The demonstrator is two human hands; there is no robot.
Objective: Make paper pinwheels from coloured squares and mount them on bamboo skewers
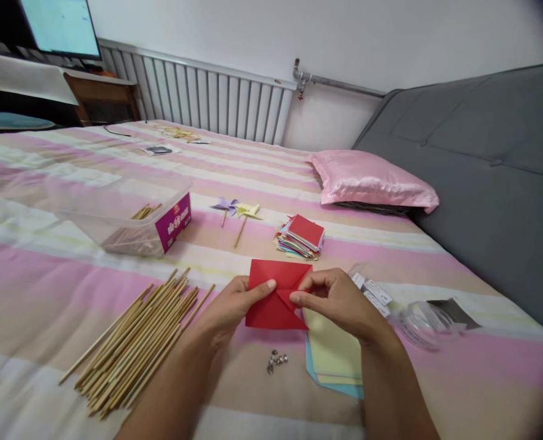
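Note:
A red paper square (275,305) with folded-in flaps is held just above the striped bedspread (46,287). My left hand (232,305) pinches its left side, thumb on top. My right hand (338,299) grips its right edge and holds a flap between thumb and forefinger. Under my right hand lie yellow and blue paper sheets (333,354). A few small metal pins (276,360) sit just below the red paper. A pile of thin bamboo sticks (138,339) lies to the left of my left arm.
A stack of coloured paper squares (301,237) and two finished paper pinwheels (237,214) lie farther back. A clear plastic box (134,223) holds more sticks. Clear packaging (418,318) sits at right, a pink pillow (372,177) and grey sofa (491,171) beyond.

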